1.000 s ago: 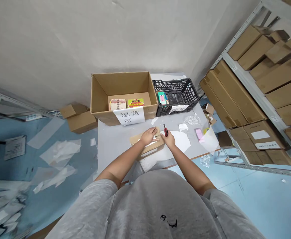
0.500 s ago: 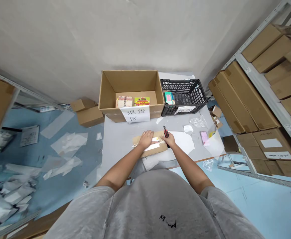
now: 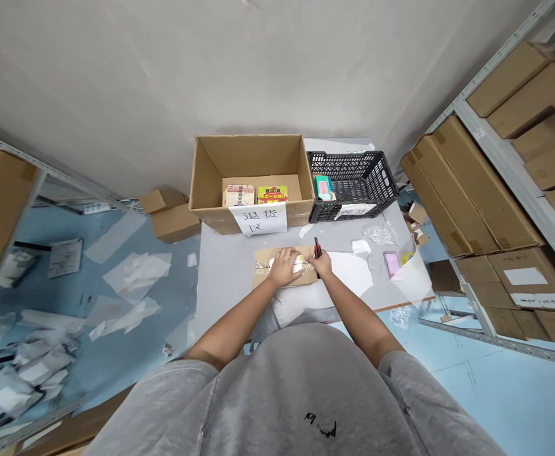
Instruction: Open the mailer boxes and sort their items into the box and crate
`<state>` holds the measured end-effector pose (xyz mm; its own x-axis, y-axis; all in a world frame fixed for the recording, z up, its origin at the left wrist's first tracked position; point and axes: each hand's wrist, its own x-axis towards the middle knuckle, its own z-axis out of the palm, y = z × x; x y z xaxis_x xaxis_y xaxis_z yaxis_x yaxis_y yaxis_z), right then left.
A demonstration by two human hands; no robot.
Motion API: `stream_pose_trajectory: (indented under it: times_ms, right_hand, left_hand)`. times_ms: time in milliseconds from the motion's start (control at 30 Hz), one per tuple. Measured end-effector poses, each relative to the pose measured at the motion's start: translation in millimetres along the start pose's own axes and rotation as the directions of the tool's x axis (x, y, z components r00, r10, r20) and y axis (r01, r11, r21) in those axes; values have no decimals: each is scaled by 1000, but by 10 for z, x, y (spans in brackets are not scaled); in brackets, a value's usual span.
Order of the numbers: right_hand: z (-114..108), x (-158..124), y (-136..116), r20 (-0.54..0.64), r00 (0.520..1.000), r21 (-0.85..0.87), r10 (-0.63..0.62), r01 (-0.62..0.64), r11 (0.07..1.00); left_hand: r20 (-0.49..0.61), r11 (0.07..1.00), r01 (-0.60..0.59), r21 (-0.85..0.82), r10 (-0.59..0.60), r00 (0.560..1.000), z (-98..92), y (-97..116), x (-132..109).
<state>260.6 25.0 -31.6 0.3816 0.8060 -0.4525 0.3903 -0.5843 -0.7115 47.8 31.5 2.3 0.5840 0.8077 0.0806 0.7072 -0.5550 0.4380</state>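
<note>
A flat brown cardboard package [image 3: 262, 258] lies on the table, with clear tape along its middle and a white patch [image 3: 298, 262] on top. My left hand [image 3: 284, 268] rests across the package with its fingers spread, pressing on it and covering part of the white patch. In my closed right hand [image 3: 322, 263] is a red and black utility knife [image 3: 317, 248], its tip pointing away from me. That hand is at the right end of the package, its fingertips close to the tape; whether they touch it I cannot tell.
Behind the package stand an open carton [image 3: 249, 152] with small boxes inside and a black plastic crate [image 3: 353, 183]. White sheeting [image 3: 353, 269], crumpled clear wrap [image 3: 381, 235] and a pink item [image 3: 392, 265] lie on the right. Carton-filled shelving [image 3: 505, 171] flanks the table.
The package has turned to lie straighter across the table. My left hand has shifted slightly right with its fingers spread wider; the right still holds the knife. The view has shifted slightly.
</note>
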Motion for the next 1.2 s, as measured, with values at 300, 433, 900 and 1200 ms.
stream_pose_trajectory:
  times_ms: [300,433,900,1200]
  right_hand:
    - [-49,-3,-95,-16,999,-23,-42,42,999]
    - [-223,-121,-108,37,999,0,-22,22,1000]
    - [-799,-692,114,381,921,110,-77,37,993]
    - [-723,-803,75,352,934,77,-62,37,996]
  left_hand:
    - [39,995,95,35,-96,995,326,323,59]
    - [25,995,92,35,-93,995,378,333,78]
    - [4,999,45,-9,-45,999,407,287,15]
    - [-30,1000,25,0,-25,999,428,335,-40]
